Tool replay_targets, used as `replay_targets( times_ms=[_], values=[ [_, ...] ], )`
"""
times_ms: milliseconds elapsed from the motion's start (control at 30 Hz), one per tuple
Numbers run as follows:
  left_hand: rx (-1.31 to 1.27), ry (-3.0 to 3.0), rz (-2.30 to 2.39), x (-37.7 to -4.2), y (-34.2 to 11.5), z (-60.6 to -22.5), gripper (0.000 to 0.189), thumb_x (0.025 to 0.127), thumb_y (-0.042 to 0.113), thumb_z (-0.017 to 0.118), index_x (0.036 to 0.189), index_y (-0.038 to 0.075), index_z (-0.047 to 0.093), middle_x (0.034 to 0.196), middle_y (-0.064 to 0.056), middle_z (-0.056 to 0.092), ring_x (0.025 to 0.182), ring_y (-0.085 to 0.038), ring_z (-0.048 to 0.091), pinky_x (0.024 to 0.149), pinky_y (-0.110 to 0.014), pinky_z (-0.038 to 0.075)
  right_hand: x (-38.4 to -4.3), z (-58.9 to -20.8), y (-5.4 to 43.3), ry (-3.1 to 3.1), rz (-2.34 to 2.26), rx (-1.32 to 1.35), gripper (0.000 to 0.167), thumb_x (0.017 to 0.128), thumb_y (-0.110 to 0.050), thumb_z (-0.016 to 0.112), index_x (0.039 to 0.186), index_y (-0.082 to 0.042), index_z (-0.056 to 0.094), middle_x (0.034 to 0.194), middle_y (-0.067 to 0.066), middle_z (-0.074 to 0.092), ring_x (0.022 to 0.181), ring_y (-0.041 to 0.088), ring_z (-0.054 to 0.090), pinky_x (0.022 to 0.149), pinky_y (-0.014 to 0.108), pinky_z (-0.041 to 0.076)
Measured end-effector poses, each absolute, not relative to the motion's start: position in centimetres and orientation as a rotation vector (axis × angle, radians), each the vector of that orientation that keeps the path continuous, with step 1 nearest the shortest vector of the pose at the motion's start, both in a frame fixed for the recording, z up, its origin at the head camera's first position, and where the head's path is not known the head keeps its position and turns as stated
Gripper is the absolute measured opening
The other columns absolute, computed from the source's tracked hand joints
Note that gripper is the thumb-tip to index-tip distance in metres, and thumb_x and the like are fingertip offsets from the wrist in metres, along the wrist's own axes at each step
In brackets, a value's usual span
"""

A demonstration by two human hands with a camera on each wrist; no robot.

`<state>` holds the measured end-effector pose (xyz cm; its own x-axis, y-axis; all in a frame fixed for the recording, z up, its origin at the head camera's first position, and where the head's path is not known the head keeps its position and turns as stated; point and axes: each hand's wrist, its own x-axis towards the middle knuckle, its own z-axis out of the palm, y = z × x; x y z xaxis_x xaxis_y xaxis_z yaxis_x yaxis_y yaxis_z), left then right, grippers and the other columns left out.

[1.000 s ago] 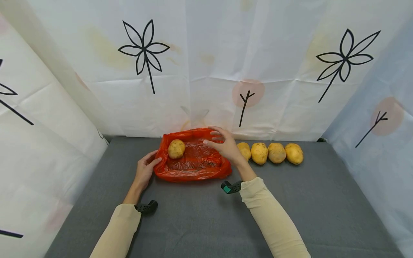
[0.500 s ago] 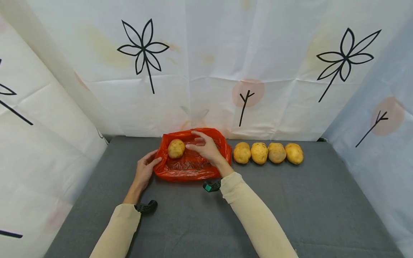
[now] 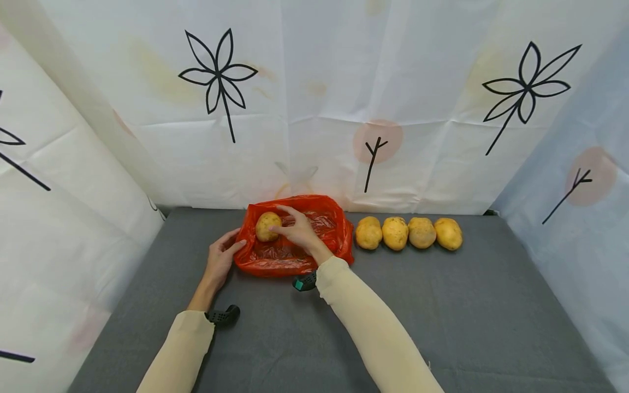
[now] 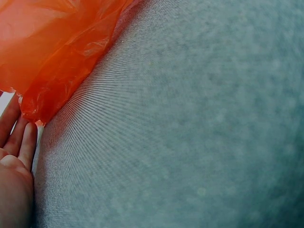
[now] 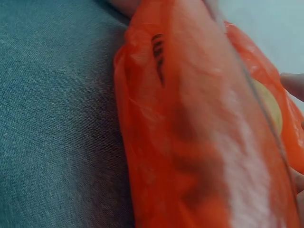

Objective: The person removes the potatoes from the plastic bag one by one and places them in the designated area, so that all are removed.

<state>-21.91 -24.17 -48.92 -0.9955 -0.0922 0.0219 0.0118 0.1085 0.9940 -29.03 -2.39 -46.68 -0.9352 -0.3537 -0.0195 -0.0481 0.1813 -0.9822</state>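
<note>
A red plastic bag (image 3: 270, 267) lies spread on the table with its mouth facing up. Inside its left part rests one potato (image 3: 265, 226). At the bag's left edge my left hand (image 3: 219, 261) holds the plastic, thumb toward the inside; the left wrist view shows fingers (image 4: 27, 142) against a bag corner. My right hand (image 3: 297, 232) reaches over the bag from the right, fingers spread and thumb close by the potato's right side. Whether it touches the potato is hard to tell. In the right wrist view the bag's wall (image 5: 204, 123) hides most of that hand.
Several potatoes (image 3: 395, 233) stand in a row on the grey table (image 3: 442, 316), right of the bag. White cloth walls (image 3: 319, 98) with drawn plants rise behind the table and at both sides.
My right hand has moved left from the bag's right edge across its mouth to the potato inside, uncovering the nearest potato of the row. My left hand and the bag stay in place.
</note>
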Motion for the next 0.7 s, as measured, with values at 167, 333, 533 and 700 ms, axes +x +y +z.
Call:
replay_targets(
  times_ms=[167, 333, 533, 700],
  values=[
    [0.093, -2.294, -2.033, -22.0, -24.2, -48.9, 0.045, 0.102, 0.008, 0.061, 0.144, -0.005, 0.052, 0.137, -0.019, 0.054, 0.106, -0.003, 0.056, 0.086, -0.014, 0.049, -29.1, -46.9, -3.5, 2.284, -1.746, -0.381, 0.064, 0.094, -0.018, 0.075, 0.152, -0.015, 0.048, 0.138, 0.018, 0.053, 0.121, 0.034, 0.054, 0.096, 0.044, 0.050],
    [0.091, -2.299, -2.027, -22.0, -24.2, -48.9, 0.045, 0.102, 0.008, 0.061, 0.144, -0.005, 0.052, 0.138, -0.020, 0.054, 0.108, -0.005, 0.055, 0.087, -0.014, 0.048, -29.0, -46.7, -4.0, 2.344, -1.672, -0.374, 0.068, 0.093, -0.022, 0.076, 0.153, -0.018, 0.046, 0.144, 0.013, 0.052, 0.121, 0.031, 0.056, 0.100, 0.046, 0.049],
    [0.087, -2.303, -2.029, -22.0, -24.1, -48.8, 0.044, 0.102, 0.008, 0.061, 0.144, -0.005, 0.052, 0.139, -0.022, 0.053, 0.108, -0.005, 0.055, 0.087, -0.014, 0.048, -28.9, -46.7, -4.3, 2.461, -1.547, -0.390, 0.068, 0.092, -0.030, 0.076, 0.153, -0.021, 0.047, 0.148, 0.012, 0.049, 0.124, 0.032, 0.052, 0.102, 0.047, 0.048],
    [0.093, -2.307, -2.036, -22.0, -24.1, -48.8, 0.045, 0.102, 0.009, 0.060, 0.144, -0.005, 0.052, 0.140, -0.022, 0.052, 0.108, -0.005, 0.055, 0.087, -0.014, 0.048, -28.8, -47.1, -4.8, 2.583, -1.384, -0.426, 0.071, 0.092, -0.039, 0.075, 0.155, -0.024, 0.045, 0.142, 0.013, 0.051, 0.122, 0.031, 0.049, 0.099, 0.046, 0.048]
  ],
)
